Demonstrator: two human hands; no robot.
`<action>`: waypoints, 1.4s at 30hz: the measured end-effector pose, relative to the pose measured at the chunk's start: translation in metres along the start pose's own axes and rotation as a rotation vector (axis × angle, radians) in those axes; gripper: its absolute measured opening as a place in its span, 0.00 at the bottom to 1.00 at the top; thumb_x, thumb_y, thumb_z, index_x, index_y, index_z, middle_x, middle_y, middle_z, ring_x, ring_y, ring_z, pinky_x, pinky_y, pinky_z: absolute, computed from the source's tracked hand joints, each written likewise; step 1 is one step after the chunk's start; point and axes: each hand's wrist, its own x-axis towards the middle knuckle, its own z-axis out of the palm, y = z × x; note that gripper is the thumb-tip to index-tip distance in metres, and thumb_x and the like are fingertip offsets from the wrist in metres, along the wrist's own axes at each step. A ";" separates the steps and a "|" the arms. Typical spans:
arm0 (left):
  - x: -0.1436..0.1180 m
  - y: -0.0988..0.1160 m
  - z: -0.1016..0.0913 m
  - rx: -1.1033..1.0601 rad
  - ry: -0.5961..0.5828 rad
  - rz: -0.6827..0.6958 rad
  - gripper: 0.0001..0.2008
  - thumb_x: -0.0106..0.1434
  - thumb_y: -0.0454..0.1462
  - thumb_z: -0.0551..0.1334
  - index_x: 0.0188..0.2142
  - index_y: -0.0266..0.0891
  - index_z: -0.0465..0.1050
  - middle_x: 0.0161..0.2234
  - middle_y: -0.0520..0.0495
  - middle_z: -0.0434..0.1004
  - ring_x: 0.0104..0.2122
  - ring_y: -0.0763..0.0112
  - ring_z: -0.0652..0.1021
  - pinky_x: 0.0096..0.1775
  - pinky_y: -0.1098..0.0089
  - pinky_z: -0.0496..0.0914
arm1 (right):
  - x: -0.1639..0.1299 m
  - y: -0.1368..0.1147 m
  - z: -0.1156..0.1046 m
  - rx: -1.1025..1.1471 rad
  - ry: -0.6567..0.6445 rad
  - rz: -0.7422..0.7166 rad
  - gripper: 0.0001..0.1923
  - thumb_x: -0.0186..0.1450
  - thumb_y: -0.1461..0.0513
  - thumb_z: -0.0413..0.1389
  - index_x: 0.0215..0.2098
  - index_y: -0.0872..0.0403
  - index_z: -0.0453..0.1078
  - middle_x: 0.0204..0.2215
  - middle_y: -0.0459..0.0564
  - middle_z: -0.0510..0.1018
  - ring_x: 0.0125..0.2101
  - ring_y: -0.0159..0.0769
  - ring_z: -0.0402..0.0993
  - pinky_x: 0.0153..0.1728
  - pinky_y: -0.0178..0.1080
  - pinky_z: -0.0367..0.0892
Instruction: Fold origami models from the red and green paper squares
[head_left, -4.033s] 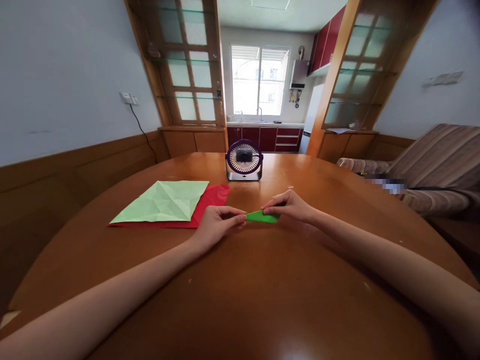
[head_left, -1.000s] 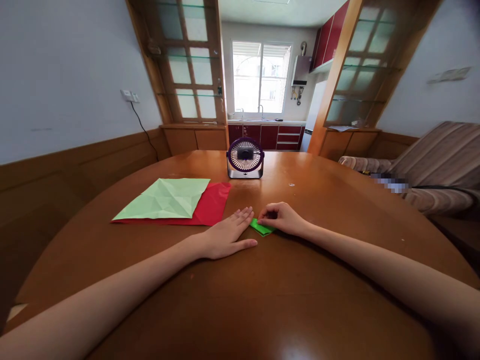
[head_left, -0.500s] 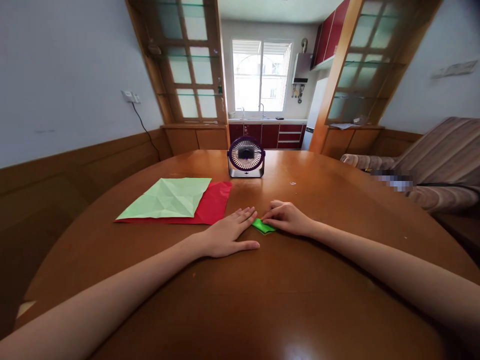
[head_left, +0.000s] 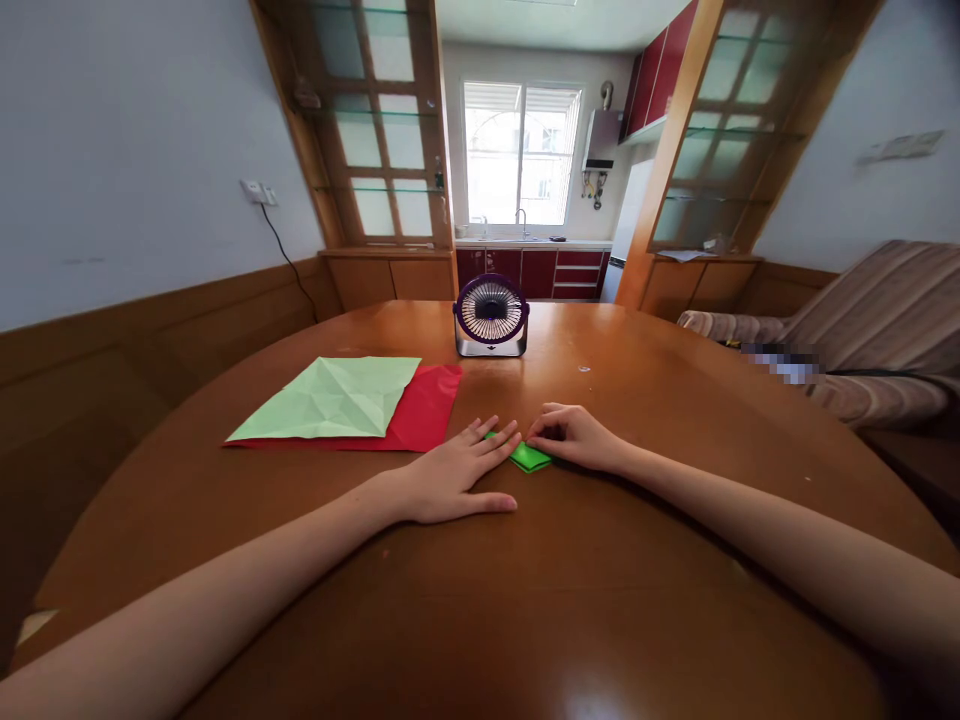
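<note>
A small folded piece of bright green paper [head_left: 531, 459] lies on the table in front of me, partly covered by my fingers. My left hand [head_left: 459, 470] is open and lies flat, its spread fingers resting across the left part of the paper. At the paper's right edge, my right hand [head_left: 574, 437] is closed, thumb and fingertips pinched together on it. Further left, a creased pale green sheet [head_left: 337, 397] lies over a red sheet [head_left: 424, 410], clear of both hands.
A small purple fan [head_left: 491, 312] stands upright at the back of the round wooden table [head_left: 480, 620]. Little white scraps [head_left: 584, 369] lie right of the fan. A striped armchair [head_left: 877, 330] stands beyond the table's right edge.
The left fingers have spread apart, and a bit of green paper now shows between them. My right hand stays pinched at the paper's right edge, almost unmoved.
</note>
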 end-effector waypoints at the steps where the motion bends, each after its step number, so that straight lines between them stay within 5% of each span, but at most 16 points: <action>1: 0.000 0.000 0.000 -0.002 0.003 0.005 0.41 0.64 0.57 0.54 0.68 0.43 0.41 0.69 0.44 0.37 0.67 0.51 0.40 0.65 0.52 0.41 | 0.000 0.000 0.000 -0.009 0.000 0.000 0.11 0.65 0.57 0.56 0.32 0.56 0.76 0.28 0.49 0.73 0.29 0.32 0.69 0.32 0.36 0.65; 15: 0.001 0.000 -0.002 0.100 -0.105 -0.007 0.43 0.62 0.61 0.51 0.68 0.45 0.40 0.69 0.42 0.31 0.67 0.46 0.36 0.64 0.49 0.41 | -0.011 -0.007 -0.001 -0.169 -0.016 -0.263 0.08 0.65 0.63 0.54 0.35 0.56 0.75 0.30 0.51 0.74 0.29 0.32 0.70 0.32 0.35 0.67; 20: 0.001 0.003 -0.002 0.087 -0.104 0.013 0.38 0.61 0.61 0.53 0.66 0.54 0.50 0.69 0.48 0.26 0.66 0.40 0.34 0.63 0.43 0.40 | -0.014 -0.001 -0.008 -0.098 -0.009 -0.197 0.06 0.63 0.63 0.55 0.31 0.56 0.74 0.29 0.50 0.74 0.28 0.31 0.69 0.29 0.34 0.66; 29: -0.001 0.006 -0.003 0.070 -0.108 0.014 0.38 0.59 0.62 0.55 0.65 0.55 0.54 0.69 0.47 0.24 0.65 0.37 0.32 0.61 0.38 0.40 | -0.014 0.000 -0.009 -0.022 0.012 -0.138 0.08 0.65 0.62 0.54 0.32 0.56 0.74 0.30 0.51 0.75 0.30 0.33 0.71 0.32 0.36 0.69; 35: -0.001 0.001 0.000 0.046 -0.065 -0.032 0.48 0.61 0.62 0.52 0.69 0.43 0.33 0.69 0.39 0.28 0.67 0.45 0.36 0.64 0.47 0.43 | -0.016 -0.003 -0.009 -0.194 0.031 -0.260 0.10 0.67 0.64 0.50 0.40 0.56 0.74 0.34 0.54 0.76 0.34 0.35 0.72 0.36 0.39 0.69; 42: 0.002 0.003 0.004 0.120 -0.041 -0.028 0.47 0.62 0.62 0.50 0.68 0.34 0.40 0.68 0.38 0.33 0.67 0.50 0.38 0.65 0.52 0.41 | -0.018 -0.013 -0.005 -0.390 -0.029 -0.410 0.09 0.66 0.65 0.51 0.41 0.55 0.73 0.36 0.54 0.78 0.37 0.38 0.72 0.40 0.41 0.68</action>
